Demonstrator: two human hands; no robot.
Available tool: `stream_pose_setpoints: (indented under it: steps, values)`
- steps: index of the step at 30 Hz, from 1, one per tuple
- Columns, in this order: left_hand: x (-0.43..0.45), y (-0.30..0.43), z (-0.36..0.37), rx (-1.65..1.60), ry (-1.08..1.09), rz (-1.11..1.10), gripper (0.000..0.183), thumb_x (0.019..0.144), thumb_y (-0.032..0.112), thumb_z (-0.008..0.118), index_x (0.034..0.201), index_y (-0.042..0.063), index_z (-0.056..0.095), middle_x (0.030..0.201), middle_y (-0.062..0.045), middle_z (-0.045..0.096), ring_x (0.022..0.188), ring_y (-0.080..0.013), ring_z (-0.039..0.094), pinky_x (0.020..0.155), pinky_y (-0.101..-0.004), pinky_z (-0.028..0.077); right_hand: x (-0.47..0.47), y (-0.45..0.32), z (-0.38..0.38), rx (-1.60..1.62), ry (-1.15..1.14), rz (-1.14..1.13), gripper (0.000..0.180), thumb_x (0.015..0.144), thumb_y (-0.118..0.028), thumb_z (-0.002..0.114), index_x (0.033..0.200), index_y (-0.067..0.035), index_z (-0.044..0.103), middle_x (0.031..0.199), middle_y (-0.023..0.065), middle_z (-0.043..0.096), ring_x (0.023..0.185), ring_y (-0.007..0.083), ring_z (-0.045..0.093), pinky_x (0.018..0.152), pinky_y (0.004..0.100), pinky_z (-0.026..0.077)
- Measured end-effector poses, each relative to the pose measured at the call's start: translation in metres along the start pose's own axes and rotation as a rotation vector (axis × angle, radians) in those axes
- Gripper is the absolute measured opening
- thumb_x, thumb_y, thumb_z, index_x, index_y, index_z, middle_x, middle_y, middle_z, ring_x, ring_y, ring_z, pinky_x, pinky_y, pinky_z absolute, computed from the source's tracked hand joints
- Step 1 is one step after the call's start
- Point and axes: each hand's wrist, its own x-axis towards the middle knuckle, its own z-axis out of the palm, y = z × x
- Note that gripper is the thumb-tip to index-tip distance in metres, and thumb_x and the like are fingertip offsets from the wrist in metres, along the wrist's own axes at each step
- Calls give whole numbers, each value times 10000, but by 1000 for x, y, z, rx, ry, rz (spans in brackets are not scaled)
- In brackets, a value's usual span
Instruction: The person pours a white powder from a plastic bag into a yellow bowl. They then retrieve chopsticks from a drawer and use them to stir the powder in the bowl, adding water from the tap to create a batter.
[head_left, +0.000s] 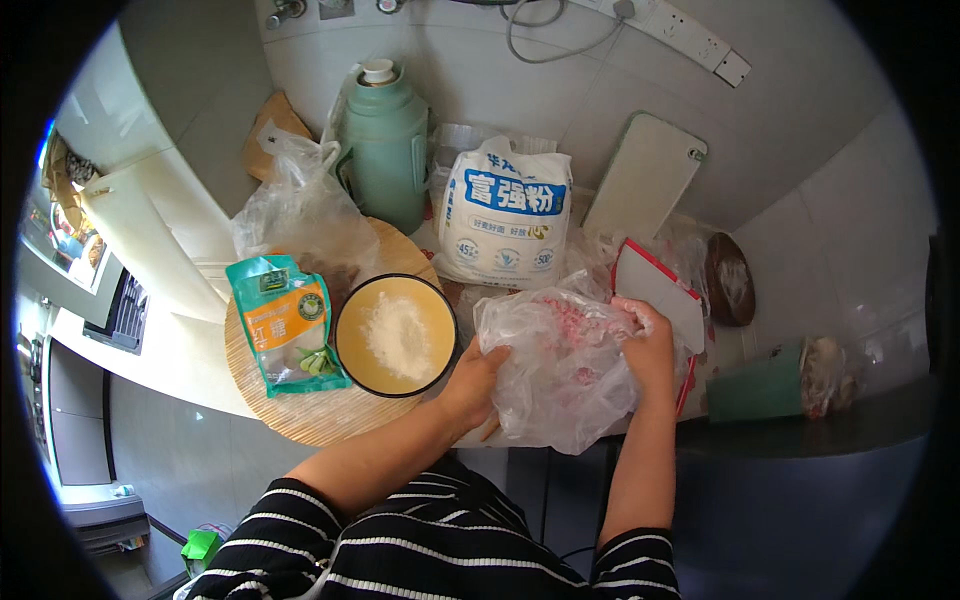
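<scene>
Both my hands grip a clear plastic bag (559, 405) in front of me. Pinkish-red crumbly contents show through its film. My left hand (478, 379) pinches the bag's left side, close to the bowl. At its upper right edge, my right hand (646, 334) holds the film between thumb and fingers. Left of the bag, a yellow bowl (352, 337) with a dark rim contains a heap of white powder (397, 337). It rests on a round wooden board (289, 416). Beside it on the board lies a teal and orange brown sugar pouch (289, 326).
A white flour bag (506, 217) stands behind my hands, with a green thermos (386, 150) to its left. A crumpled plastic bag (300, 202) sits at the board's back. A pale cutting board (645, 176) leans on the wall. A brown oval object (731, 281) and a green container (757, 386) are at right.
</scene>
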Motion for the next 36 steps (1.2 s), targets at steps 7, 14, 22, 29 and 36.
stream_pose_setpoints:
  steps: [7,14,22,29,36]
  values:
    - [11,-35,-23,-217,45,-160,396,988,169,389,1362,40,370,1328,-158,479,1182,-323,507,1017,-479,414,-20,10,26,169,-25,244,384,753,112,609,1124,14,625,1035,88,664,932,141,606,813,253,471]
    - [-17,-10,-30,-418,-167,-226,494,925,258,517,1342,16,407,1292,-161,527,1164,-312,532,1005,-480,424,-10,-33,17,331,52,177,238,878,-39,595,1112,-5,626,1002,61,645,919,122,590,815,232,456]
    - [-77,61,-37,-457,-162,-21,539,880,279,582,1337,35,432,1280,-173,539,1144,-353,538,969,-550,439,-7,-78,74,579,-69,398,397,952,-296,549,1212,3,579,1127,93,619,1021,167,568,887,287,447]
    - [-123,105,-82,-87,2,250,477,854,221,597,1268,10,486,1180,-164,597,1038,-317,606,896,-469,508,11,-96,123,1124,-335,452,449,956,-333,524,1281,-24,508,1230,94,570,1095,204,554,917,322,455]
    - [-140,115,-91,-24,-35,188,468,827,199,630,1239,9,514,1126,-158,622,962,-299,641,892,-439,514,-2,-161,161,1396,-418,400,334,945,-253,515,1204,-45,543,1168,114,596,1025,250,596,892,387,490]
